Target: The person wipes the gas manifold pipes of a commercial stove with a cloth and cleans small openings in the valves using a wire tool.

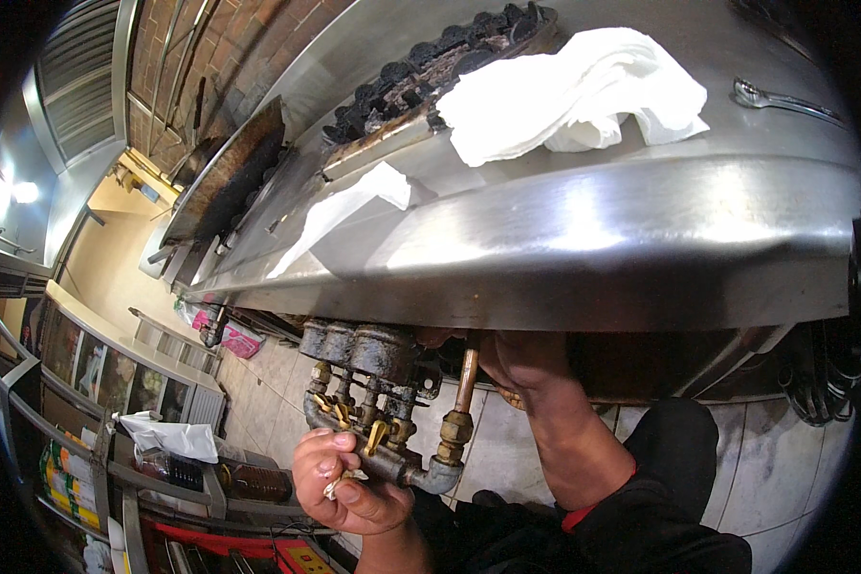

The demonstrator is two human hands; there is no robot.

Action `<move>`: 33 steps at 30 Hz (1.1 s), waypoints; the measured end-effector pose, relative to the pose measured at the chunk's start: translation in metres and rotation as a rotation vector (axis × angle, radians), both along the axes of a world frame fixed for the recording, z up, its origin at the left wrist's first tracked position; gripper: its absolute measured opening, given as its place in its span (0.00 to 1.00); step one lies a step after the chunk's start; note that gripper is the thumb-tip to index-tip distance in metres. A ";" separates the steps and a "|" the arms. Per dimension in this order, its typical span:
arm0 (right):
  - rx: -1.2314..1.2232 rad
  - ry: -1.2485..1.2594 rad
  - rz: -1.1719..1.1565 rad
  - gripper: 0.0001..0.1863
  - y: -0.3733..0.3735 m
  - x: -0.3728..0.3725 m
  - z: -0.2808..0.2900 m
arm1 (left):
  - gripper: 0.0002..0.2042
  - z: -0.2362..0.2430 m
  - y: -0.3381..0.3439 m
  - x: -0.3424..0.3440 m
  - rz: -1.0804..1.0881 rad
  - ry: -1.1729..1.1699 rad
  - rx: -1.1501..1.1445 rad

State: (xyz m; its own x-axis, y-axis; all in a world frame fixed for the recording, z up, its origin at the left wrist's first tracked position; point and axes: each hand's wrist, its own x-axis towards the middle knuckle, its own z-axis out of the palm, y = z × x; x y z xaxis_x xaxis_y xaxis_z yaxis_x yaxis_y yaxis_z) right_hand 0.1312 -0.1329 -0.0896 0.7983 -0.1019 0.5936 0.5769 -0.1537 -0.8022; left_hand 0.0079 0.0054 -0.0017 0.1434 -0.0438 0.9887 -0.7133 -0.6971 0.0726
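My left hand [346, 483] is closed in a pinch around a small crumpled whitish scrap [342, 484], beside the brass valve handles [377, 436] of a greasy gas pipe assembly [385, 352]. A pipe elbow [442, 475] with brass fittings and an upright copper-coloured pipe [467, 378] stands just right of that hand. Under the front edge of a steel stove top [584, 225] reaches my right hand [526, 359], to the right of the upright pipe. The steel edge and shadow hide its fingers, so what it touches does not show.
White paper towels [574, 96] and a white strip [349, 206] lie on the stove top. A blackened burner [430, 62] is behind them, and a wrench [784, 100] lies at far right. Shelving with jars [167, 469] stands at left above a tiled floor [268, 387].
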 end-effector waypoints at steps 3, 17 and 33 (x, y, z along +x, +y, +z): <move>0.207 0.072 0.167 0.13 0.002 0.002 0.001 | 0.11 0.000 0.000 0.000 -0.004 -0.001 -0.004; 0.493 0.414 1.193 0.24 -0.012 -0.028 0.040 | 0.10 0.003 0.000 -0.001 0.000 0.011 0.009; 0.623 0.387 1.269 0.23 -0.010 -0.027 0.041 | 0.11 0.003 -0.001 0.001 -0.007 -0.016 -0.024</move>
State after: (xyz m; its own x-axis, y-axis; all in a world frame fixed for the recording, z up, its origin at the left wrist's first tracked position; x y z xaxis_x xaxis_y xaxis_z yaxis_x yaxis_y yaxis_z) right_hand 0.1045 -0.1433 -0.0484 0.6414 0.6212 0.4503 -0.2041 0.7040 -0.6802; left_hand 0.0087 0.0041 0.0009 0.1274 -0.0206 0.9916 -0.7193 -0.6903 0.0781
